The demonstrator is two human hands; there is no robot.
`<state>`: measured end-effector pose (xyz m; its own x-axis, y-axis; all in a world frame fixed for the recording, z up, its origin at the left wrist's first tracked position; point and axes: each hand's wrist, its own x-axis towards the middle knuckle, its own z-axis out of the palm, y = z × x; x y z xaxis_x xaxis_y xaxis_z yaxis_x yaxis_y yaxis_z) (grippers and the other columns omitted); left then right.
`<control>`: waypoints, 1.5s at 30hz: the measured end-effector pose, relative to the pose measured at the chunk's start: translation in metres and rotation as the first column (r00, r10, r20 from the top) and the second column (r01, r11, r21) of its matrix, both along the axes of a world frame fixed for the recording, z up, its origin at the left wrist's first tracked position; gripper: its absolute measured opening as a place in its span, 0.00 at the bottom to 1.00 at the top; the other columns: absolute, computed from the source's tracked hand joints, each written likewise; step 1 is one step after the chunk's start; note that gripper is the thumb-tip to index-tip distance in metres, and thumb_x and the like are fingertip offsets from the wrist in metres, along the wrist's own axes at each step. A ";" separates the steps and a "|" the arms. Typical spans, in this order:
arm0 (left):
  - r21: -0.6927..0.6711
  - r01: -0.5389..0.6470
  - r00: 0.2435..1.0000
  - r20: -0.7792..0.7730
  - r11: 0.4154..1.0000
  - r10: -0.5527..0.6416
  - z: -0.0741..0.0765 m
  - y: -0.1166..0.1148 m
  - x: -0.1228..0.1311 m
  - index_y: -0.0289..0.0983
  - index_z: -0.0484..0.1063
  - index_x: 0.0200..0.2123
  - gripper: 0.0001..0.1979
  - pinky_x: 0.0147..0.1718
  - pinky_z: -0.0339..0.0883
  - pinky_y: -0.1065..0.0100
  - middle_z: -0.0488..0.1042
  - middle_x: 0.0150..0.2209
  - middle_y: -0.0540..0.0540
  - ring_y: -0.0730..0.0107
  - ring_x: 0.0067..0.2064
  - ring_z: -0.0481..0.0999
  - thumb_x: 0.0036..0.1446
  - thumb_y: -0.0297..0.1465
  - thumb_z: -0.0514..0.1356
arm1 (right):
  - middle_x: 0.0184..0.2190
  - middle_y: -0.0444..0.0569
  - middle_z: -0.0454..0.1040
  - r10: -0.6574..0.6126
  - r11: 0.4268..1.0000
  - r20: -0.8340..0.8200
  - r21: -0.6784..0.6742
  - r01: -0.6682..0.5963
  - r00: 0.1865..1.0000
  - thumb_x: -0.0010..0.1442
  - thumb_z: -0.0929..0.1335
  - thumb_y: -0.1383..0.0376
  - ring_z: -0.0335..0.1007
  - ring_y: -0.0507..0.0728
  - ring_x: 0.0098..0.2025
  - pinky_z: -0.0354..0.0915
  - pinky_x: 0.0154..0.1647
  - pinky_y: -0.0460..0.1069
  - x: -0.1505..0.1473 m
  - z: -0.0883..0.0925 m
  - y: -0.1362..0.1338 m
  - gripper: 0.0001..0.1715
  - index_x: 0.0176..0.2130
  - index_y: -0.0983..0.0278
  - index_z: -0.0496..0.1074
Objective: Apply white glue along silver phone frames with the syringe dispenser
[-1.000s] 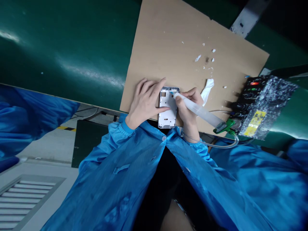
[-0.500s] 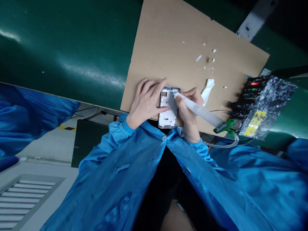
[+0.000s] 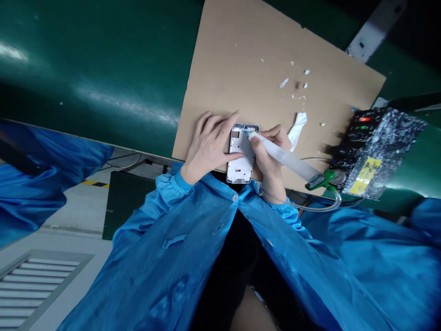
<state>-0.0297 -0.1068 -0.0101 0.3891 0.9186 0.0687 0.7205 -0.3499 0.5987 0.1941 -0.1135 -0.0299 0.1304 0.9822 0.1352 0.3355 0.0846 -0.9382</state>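
Observation:
A white phone frame (image 3: 240, 158) lies on a brown cardboard sheet (image 3: 241, 59) near its front edge. My left hand (image 3: 209, 147) grips the frame's left side, thumb across its middle and fingers over the top left corner. My right hand (image 3: 268, 154) is closed round a clear dispensing syringe (image 3: 285, 158). The syringe's blue tip touches the upper part of the frame. A green cap (image 3: 319, 180) ends the syringe, with a thin clear tube (image 3: 306, 208) running from it.
White glue blobs (image 3: 283, 83) and a white rag (image 3: 296, 128) lie on the cardboard. A black control box (image 3: 375, 147) with lit red and green lamps stands at the right. A green belt (image 3: 86, 69) lies left; another person's blue sleeve (image 3: 37, 184) is there.
My hands and the syringe have hardly moved. The blue sleeve at the far left has shifted a little.

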 end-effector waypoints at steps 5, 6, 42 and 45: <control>0.001 -0.003 1.000 0.002 1.000 0.003 0.000 0.000 0.000 0.45 0.53 0.88 0.57 0.87 0.51 0.39 0.77 0.76 0.40 0.40 0.79 0.70 0.67 0.50 0.78 | 0.33 0.43 0.78 -0.023 1.000 0.026 -0.009 0.023 0.999 0.70 0.78 0.38 0.67 0.52 0.28 0.65 0.24 0.49 0.000 0.000 0.001 0.29 0.39 0.57 0.72; -0.002 -0.001 1.000 0.001 1.000 0.001 0.001 0.000 0.000 0.45 0.53 0.88 0.58 0.87 0.51 0.39 0.77 0.76 0.41 0.40 0.79 0.70 0.67 0.49 0.78 | 0.33 0.43 0.78 -0.022 0.999 0.023 -0.022 0.023 0.999 0.70 0.78 0.37 0.67 0.52 0.29 0.66 0.25 0.50 0.000 0.000 0.000 0.30 0.39 0.57 0.72; -0.016 -0.003 1.000 -0.001 1.000 0.003 0.002 0.000 0.000 0.44 0.55 0.88 0.55 0.87 0.51 0.37 0.77 0.77 0.40 0.39 0.80 0.70 0.68 0.51 0.76 | 0.32 0.42 0.76 -0.023 1.000 0.038 -0.004 0.023 0.999 0.71 0.78 0.39 0.65 0.52 0.28 0.67 0.26 0.50 0.002 -0.003 0.000 0.27 0.40 0.56 0.73; -0.020 -0.003 1.000 0.000 1.000 0.003 0.002 0.000 0.000 0.44 0.55 0.88 0.55 0.87 0.51 0.36 0.77 0.76 0.40 0.38 0.80 0.70 0.68 0.51 0.76 | 0.32 0.41 0.76 -0.023 1.000 0.027 0.003 0.023 0.999 0.71 0.79 0.39 0.66 0.52 0.29 0.67 0.26 0.50 0.002 -0.004 0.001 0.28 0.40 0.56 0.73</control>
<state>-0.0293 -0.1065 -0.0083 0.3863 0.9210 0.0505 0.7217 -0.3360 0.6052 0.1965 -0.1128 -0.0337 0.1496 0.9786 0.1412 0.3623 0.0787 -0.9287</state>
